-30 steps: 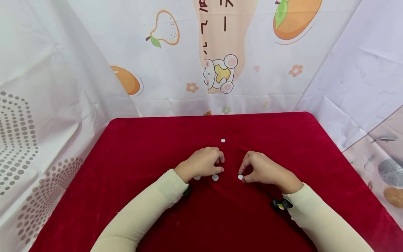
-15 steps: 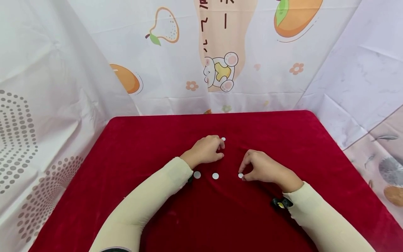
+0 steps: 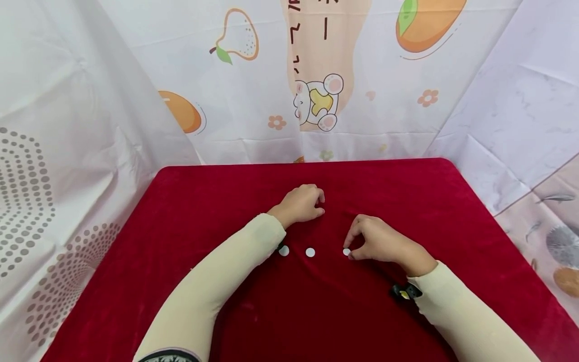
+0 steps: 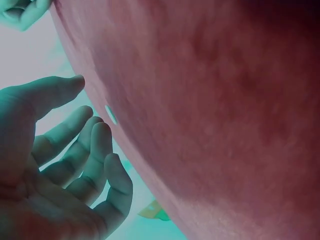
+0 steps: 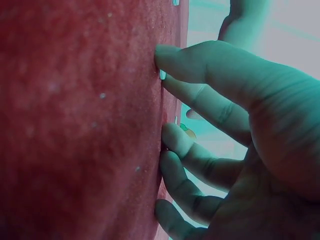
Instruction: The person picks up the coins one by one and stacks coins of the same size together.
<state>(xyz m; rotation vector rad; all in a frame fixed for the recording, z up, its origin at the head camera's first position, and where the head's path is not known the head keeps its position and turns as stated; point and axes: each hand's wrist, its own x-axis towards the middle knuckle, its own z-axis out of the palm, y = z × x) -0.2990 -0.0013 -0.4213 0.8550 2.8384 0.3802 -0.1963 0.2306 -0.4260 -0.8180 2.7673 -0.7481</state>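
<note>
On the red cloth, my right hand [image 3: 379,239] has thumb and index fingertip at opposite edges of a small white disc [image 3: 346,252], pinching it. The right wrist view shows the disc [image 5: 162,74] edge-on between them, with the other fingertips against the cloth. Farther back, my left hand [image 3: 300,203] reaches forward, fingers loosely bent and holding nothing. In the left wrist view another white disc [image 4: 110,114] lies flat just beyond its fingertips; the hand hides it in the head view. Two more white discs, a left one [image 3: 284,251] and a middle one [image 3: 310,252], lie nearer me.
The red velvet cloth [image 3: 217,201] covers the table, with slight wrinkles near the right hand. White printed curtains [image 3: 253,90] hang behind and at both sides. A black strap [image 3: 405,291] sits at the right wrist.
My left hand has moved away from me, off the two near discs and over the back one, which it now covers in the head view. My right hand has stayed at its disc.
</note>
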